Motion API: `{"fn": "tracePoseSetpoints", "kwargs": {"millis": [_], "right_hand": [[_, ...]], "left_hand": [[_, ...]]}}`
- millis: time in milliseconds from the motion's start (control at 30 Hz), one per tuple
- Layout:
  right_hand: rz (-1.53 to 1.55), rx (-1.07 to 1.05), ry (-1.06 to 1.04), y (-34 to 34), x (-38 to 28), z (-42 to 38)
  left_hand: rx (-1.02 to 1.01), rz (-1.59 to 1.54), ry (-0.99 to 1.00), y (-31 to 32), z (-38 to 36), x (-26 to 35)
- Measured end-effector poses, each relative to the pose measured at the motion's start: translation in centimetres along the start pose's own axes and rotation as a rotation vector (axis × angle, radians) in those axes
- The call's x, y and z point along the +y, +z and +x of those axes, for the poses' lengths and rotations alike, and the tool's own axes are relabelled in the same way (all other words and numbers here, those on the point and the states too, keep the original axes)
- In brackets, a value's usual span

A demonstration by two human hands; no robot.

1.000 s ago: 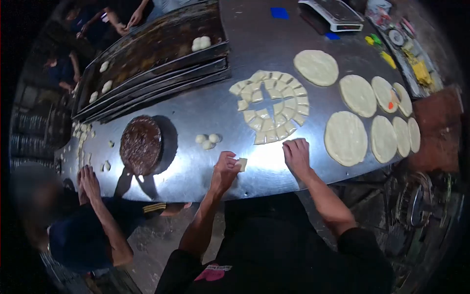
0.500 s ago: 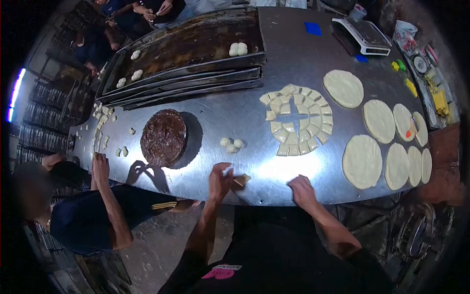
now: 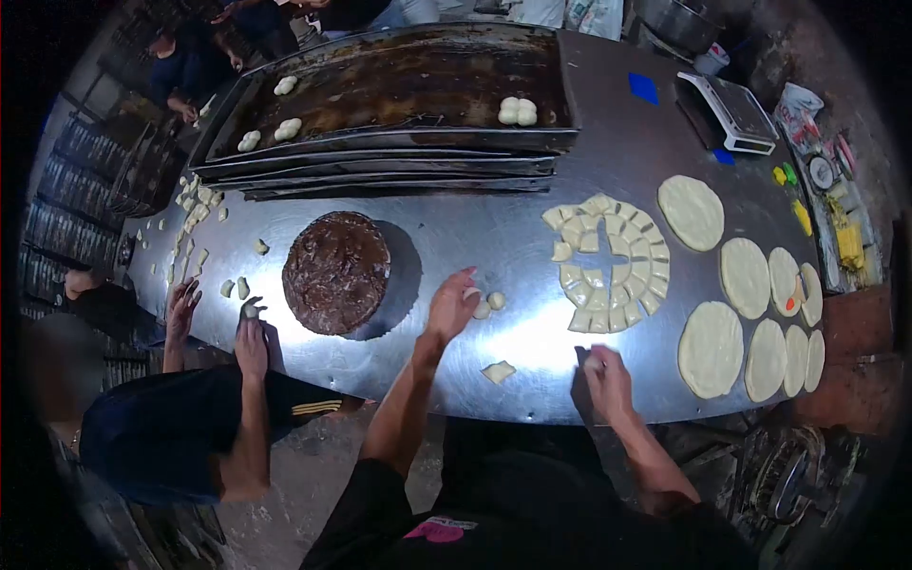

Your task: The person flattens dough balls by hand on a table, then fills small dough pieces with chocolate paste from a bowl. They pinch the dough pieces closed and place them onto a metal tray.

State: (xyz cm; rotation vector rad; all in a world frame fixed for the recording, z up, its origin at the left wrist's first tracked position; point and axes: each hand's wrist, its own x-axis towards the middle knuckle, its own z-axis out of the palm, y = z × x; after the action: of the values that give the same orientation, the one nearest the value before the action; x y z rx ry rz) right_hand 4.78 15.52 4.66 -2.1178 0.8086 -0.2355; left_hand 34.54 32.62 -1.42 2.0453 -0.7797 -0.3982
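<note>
My left hand (image 3: pixel 450 306) reaches to a small cluster of round dough balls (image 3: pixel 496 300). Its fingers curve around one pale ball, and part of the cluster is hidden behind the hand. Low over the table's front edge, my right hand (image 3: pixel 608 378) is closed with a pale piece of dough (image 3: pixel 594 364) showing at its fingers. Between the hands a single cut square of dough (image 3: pixel 498 371) lies flat. Beyond my right hand is a round sheet of dough cut into many small pieces (image 3: pixel 622 294), with a gap in its middle.
Flat dough rounds (image 3: pixel 711 350) cover the right side. A mass of dark brown filling (image 3: pixel 335 273) sits left of centre. Stacked baking trays (image 3: pixel 408 161) stand behind, with a scale (image 3: pixel 741 109) at back right. A co-worker's hands (image 3: pixel 252 347) work at the left.
My left hand has moved forward to the dough balls, leaving the cut square on the table. My right hand has turned, with pale dough now showing in it. The view has shifted.
</note>
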Motion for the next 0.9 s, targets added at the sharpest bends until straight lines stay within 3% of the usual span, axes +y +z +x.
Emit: {"fn": "tracePoseSetpoints", "kwargs": {"millis": [67,133,267,433,567,633,733,767,833,900], "right_hand": [[0.295,0.063,-0.108,3.6,-4.2,5.6],[0.352,-0.003,-0.287,8.5,-6.2,11.4],[0.161,-0.301,-0.384,12.0,-9.5,16.6],[-0.059,-0.480,-0.505,10.4,-8.8,17.6],[0.036,-0.560,-0.449,9.8,-7.9,18.2],[0.035,-0.623,-0.266,9.3,-9.8,18.4],[0.164,-0.514,-0.210,9.4,-10.6,18.0],[0.168,-0.515,-0.213,9.7,-10.0,17.9],[0.132,-0.515,-0.446,10.2,-9.0,17.8],[0.148,-0.619,-0.420,9.3,-8.6,18.5]], "left_hand": [[-0.022,0.054,0.049,-0.3,-0.1,0.6],[-0.057,0.035,0.014,-0.9,-0.3,1.2],[-0.033,-0.172,-0.108,-3.0,-1.2,1.5],[-0.084,-0.186,-0.014,-3.5,-3.0,1.8],[-0.104,-0.140,-0.032,-2.5,-3.1,2.7],[-0.111,-0.131,-0.065,-2.2,-2.8,2.8],[-0.117,-0.146,-0.110,-2.2,-2.2,2.6],[-0.127,-0.181,-0.131,-2.2,-2.3,2.5],[-0.126,-0.173,-0.119,-2.4,-2.5,2.8],[-0.126,-0.173,-0.112,-2.3,-2.8,3.0]]}}
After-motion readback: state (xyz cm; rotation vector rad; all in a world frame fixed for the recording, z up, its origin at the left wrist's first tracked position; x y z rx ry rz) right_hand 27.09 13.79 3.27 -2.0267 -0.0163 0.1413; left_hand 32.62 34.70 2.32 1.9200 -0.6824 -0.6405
